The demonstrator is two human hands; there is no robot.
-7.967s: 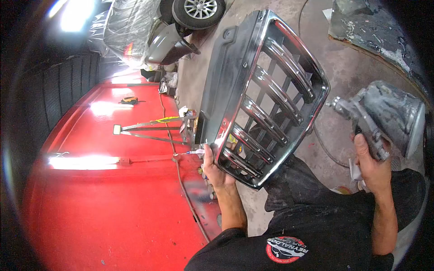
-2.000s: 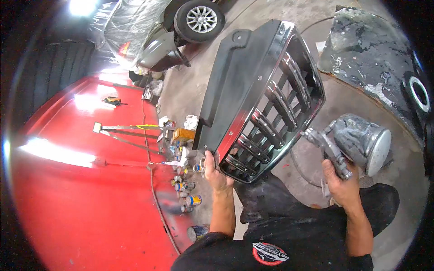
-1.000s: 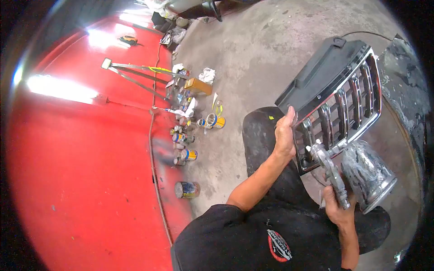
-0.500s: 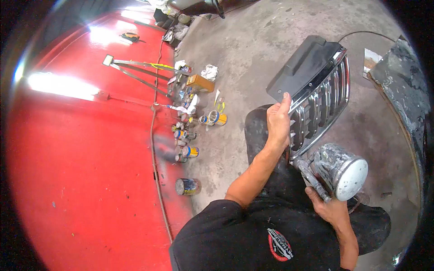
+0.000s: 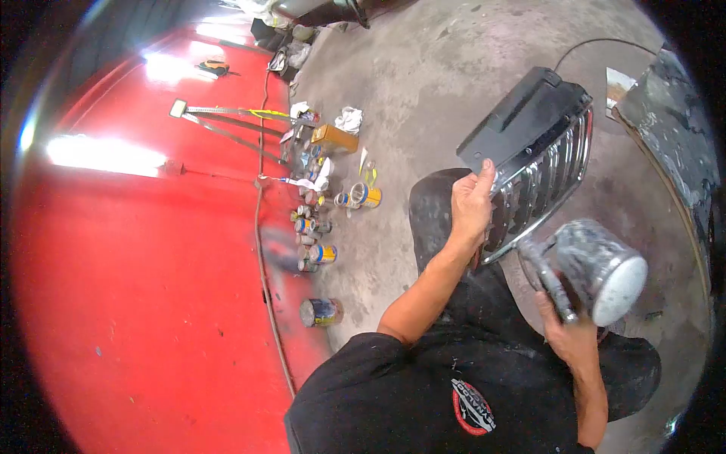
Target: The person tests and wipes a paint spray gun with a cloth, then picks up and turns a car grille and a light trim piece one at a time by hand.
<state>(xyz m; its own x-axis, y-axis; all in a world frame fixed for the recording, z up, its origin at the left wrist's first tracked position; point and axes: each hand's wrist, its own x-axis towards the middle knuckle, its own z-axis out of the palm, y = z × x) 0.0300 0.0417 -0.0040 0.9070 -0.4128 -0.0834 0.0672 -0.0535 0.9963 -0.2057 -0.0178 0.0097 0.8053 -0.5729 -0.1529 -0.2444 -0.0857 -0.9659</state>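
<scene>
My left hand (image 5: 473,203) is closed on the near end of a chrome car grille (image 5: 546,181), thumb on top. Along the grille's upper edge runs a black plastic panel (image 5: 522,113). My right hand (image 5: 572,338) grips the handle of a paint-spattered spray gun (image 5: 554,284); part of the fingers is hidden behind it. The gun's large cup (image 5: 594,261), capped by a pale round lid, is blurred by motion. Its nozzle end sits close to the grille's lower edge; whether they touch I cannot tell.
Several paint cans (image 5: 324,253) line the foot of a red wall (image 5: 151,287), beside a cardboard-coloured box (image 5: 335,139). A hose (image 5: 605,41) curves over the concrete floor (image 5: 423,68). At right stands a large dark, scuffed panel (image 5: 677,129).
The spray gun has swung right and slightly up, away from the grille's near end. The grille has shifted a little right and down, tilting in my left hand.
</scene>
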